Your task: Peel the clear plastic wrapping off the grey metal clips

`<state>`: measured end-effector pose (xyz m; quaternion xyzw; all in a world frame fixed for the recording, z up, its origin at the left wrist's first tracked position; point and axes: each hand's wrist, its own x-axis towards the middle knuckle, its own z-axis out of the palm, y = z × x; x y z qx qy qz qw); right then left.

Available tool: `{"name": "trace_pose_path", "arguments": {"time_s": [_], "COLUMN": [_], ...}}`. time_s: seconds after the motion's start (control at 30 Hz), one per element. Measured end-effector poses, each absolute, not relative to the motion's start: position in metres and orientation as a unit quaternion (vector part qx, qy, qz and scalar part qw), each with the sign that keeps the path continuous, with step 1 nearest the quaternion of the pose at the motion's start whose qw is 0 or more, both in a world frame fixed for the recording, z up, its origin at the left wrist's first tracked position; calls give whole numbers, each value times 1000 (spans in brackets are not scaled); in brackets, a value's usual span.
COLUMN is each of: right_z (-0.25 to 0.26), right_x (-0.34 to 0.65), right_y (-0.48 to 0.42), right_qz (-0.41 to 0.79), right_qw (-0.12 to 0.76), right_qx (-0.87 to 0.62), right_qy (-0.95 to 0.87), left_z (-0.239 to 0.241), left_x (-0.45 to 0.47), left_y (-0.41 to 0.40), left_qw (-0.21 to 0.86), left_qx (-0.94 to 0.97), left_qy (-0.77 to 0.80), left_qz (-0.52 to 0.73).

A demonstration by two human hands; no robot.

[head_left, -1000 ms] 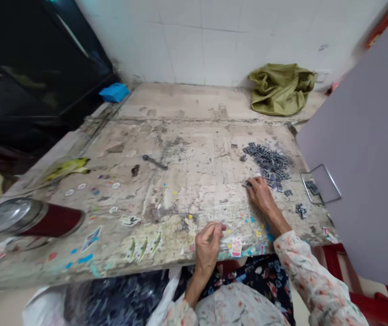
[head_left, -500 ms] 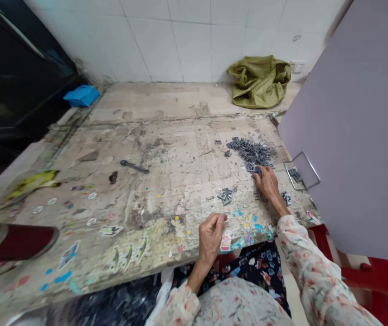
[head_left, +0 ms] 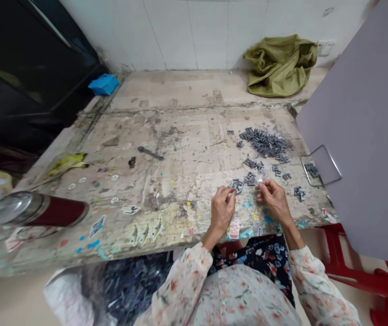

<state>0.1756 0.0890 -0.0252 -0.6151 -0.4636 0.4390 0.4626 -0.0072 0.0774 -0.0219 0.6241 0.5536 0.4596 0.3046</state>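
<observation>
My left hand (head_left: 222, 210) rests on the worn table (head_left: 167, 149) near its front edge, fingers pinched on something too small to make out. My right hand (head_left: 273, 198) is close beside it, fingertips pinched on a small grey metal piece. Just beyond both hands lies a small cluster of grey metal pieces (head_left: 243, 181). A larger heap of the same grey pieces (head_left: 265, 142) lies farther back on the right.
A grey board (head_left: 364, 136) with a wire handle (head_left: 319, 165) stands at the right. An olive bag (head_left: 280, 65) lies by the wall, and a small wrench (head_left: 150, 153) and a red-and-steel flask (head_left: 34, 210) lie at the left. A bag of grey pieces (head_left: 126, 290) hangs below the table edge.
My right hand has drawn back from the heap toward the front edge, dragging some pieces along. My left hand has moved forward to meet it.
</observation>
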Motion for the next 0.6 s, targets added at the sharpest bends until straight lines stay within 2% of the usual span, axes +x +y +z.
{"name": "trace_pose_path", "arguments": {"time_s": [0.1,0.33,0.4,0.53,0.6], "right_z": [-27,-37,-34,-19,-13], "right_x": [178,190,189,174,161], "right_y": [81,69,66,60,57], "right_qz": [516,525,481,246,239], "right_qw": [438,364,366,362,376], "right_qx": [-590,-623,-646,-706,-683], "right_qy": [-440,-452,-466,-557,-578], "left_z": [-17,-29,-38,-47,-45], "left_x": [8,8,3,-4,-7], "left_y": [99,89,83,77,72], "left_qw": [234,104,89,92,103], "left_qx": [680,758,773,771,769], "left_qy": [576,586,576,543,512], "left_qz": [388,266,251,321,370]}}
